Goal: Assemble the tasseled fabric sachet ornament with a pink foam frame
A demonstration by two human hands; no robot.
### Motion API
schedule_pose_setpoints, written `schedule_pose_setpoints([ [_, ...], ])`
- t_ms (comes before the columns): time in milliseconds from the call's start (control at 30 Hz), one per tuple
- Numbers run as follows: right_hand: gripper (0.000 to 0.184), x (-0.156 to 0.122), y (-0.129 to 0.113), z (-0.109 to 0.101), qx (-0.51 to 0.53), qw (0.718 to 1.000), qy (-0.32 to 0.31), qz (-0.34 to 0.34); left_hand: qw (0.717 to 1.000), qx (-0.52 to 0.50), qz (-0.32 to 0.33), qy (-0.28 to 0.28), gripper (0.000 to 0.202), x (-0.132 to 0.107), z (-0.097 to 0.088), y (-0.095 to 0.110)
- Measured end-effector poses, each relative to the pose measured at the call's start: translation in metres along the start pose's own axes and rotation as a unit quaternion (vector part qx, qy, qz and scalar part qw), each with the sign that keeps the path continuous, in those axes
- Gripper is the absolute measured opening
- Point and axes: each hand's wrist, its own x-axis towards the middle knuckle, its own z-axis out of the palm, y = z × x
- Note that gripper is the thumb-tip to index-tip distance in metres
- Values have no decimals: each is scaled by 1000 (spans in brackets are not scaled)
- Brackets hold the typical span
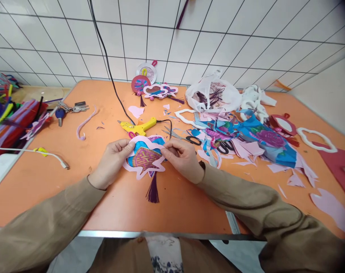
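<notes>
A cloud-shaped craft ornament [145, 158] with a pink foam rim, a blue fabric centre, a maroon embroidered patch and a purple tassel [153, 191] lies on the orange table [104, 197] in front of me. My left hand [111, 161] pinches its upper left rim between thumb and fingers. My right hand [182, 155] pinches the right rim, fingers curled onto the foam. Just behind the ornament lies a yellow glue gun [139, 127] with a black cord.
Black-handled scissors [193, 140] and a heap of blue and pink fabric scraps [246, 140] lie to the right. Finished ornaments [155, 89] and a plastic bag [212, 94] sit at the back. Keys [71, 109] and pipe cleaners [13, 121] are at the left.
</notes>
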Motion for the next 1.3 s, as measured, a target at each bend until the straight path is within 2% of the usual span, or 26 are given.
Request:
schedule_pose_setpoints([
  [133, 12, 1, -3, -1, -19, 999, 26, -43, 999, 32, 38, -3, 39, -5, 2, 1],
  [333, 12, 3, -11, 2, 41, 999, -27, -1, 992, 89, 73, -53, 38, -13, 9, 2],
  [500, 8, 0, -17, 5, -8, 1000, -31, 0, 985, 117, 87, -95, 37, -16, 16, -1],
  [633, 7, -3, -20, 6, -74, 993, -18, -89, 989, 92, 49, -105, 40, -15, 16, -2],
  [833, 9, -7, -18, 7, -168, 959, 6, -228, 995, -26, -9, -93, 44, -15, 17, -2],
  [1067, 8, -11, -17, 9, -202, 926, 6, -319, 993, -65, -64, -72, 40, -15, 20, -2],
  [1300, 10, -14, -15, 8, -283, 877, -7, -389, 988, -99, -88, -79, 37, -15, 22, 2],
])
